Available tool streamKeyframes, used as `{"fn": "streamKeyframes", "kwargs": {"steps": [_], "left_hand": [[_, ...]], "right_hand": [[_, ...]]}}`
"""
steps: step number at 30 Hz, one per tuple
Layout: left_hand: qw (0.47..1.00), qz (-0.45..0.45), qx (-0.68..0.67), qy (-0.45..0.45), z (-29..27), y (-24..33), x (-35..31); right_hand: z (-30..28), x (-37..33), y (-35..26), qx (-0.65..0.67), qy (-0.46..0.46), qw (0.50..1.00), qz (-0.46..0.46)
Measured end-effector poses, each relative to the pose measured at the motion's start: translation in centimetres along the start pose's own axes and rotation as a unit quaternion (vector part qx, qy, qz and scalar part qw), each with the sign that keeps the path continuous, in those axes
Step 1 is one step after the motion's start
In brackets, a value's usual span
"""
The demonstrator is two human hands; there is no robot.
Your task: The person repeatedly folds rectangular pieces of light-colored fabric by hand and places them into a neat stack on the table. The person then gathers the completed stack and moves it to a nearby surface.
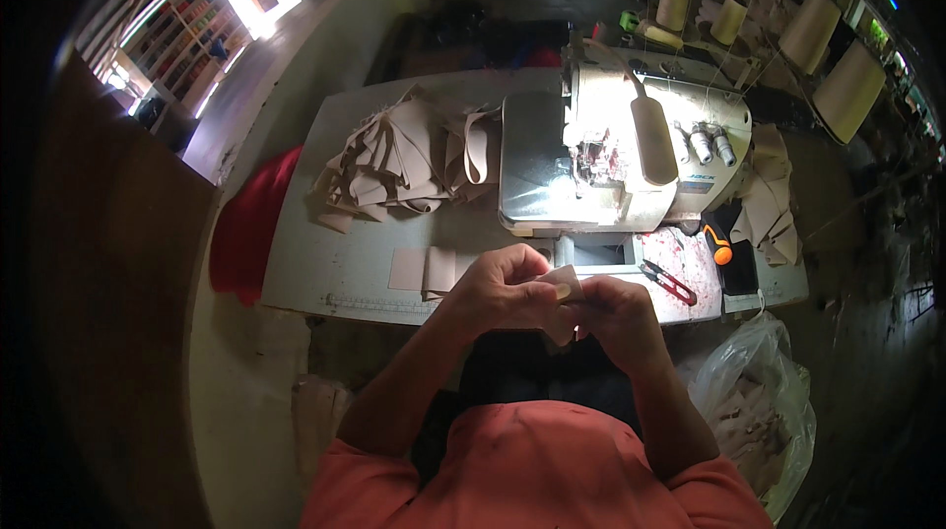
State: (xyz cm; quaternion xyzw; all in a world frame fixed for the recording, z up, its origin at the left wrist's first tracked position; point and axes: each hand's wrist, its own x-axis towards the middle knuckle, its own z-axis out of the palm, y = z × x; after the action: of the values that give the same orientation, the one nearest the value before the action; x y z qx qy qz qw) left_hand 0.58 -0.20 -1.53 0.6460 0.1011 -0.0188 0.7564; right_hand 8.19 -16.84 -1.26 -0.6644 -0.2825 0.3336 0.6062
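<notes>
A person in an orange shirt sits at a sewing table (325, 273), seen from above. All places here are given from the sewing machine (611, 155), which stands mid-table.

Nearest the viewer, in front of the machine and just off the table's near edge, 2 hands meet over the lap. The left hand (498, 291) and right hand (616, 317) both pinch 1 small beige fabric piece (564, 285), fingers closed on it from either side. It is held up close to the body, probably so the edges can be lined up by sight and touch before going to the needle.

Low and right of the machine, beside the person's knee, a clear plastic bag (754, 401) holds more beige pieces, within easy reach.

On the table just in front of the machine lie red snips (670, 283), and right of them an orange-handled tool (721, 251), both close to the right hand. To the front left lie 2 or 3 flat beige pieces (424, 271).

Left of the machine sits a loose pile of beige strips (404, 160), apparently stock set on the left hand's side.

Behind and right of the machine, 4 large thread cones (808, 32) stand on a rack, their threads running up and out of view.
</notes>
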Motion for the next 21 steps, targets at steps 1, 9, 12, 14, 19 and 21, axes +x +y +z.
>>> {"fn": "streamKeyframes", "kwargs": {"steps": [1, 9, 12, 14, 19, 21], "left_hand": [[1.000, -0.016, 0.010, 0.005, -0.1, 0.0, 0.0], [0.991, 0.052, 0.117, 0.038, 0.1, 0.2, -0.1], [0.989, 0.066, 0.125, 0.043, 0.1, 0.0, -0.2], [0.988, 0.077, 0.123, 0.054, 0.3, 0.1, -0.4], [0.982, 0.110, 0.106, 0.115, 1.1, 0.4, -0.8], [0.976, 0.111, 0.126, 0.141, 1.6, 1.0, -0.9]], "right_hand": [[0.1, 0.0, -0.1, -0.006, 0.006, 1.000, 0.009], [0.1, 0.3, 0.7, 0.058, 0.023, 0.998, 0.011], [0.0, 0.3, 1.0, 0.093, 0.014, 0.995, 0.026], [0.0, 0.2, 1.1, 0.087, 0.014, 0.996, 0.010], [0.5, -0.6, -0.5, -0.011, 0.073, 0.997, -0.024], [0.6, -0.7, -1.0, -0.017, 0.085, 0.996, -0.014]]}}
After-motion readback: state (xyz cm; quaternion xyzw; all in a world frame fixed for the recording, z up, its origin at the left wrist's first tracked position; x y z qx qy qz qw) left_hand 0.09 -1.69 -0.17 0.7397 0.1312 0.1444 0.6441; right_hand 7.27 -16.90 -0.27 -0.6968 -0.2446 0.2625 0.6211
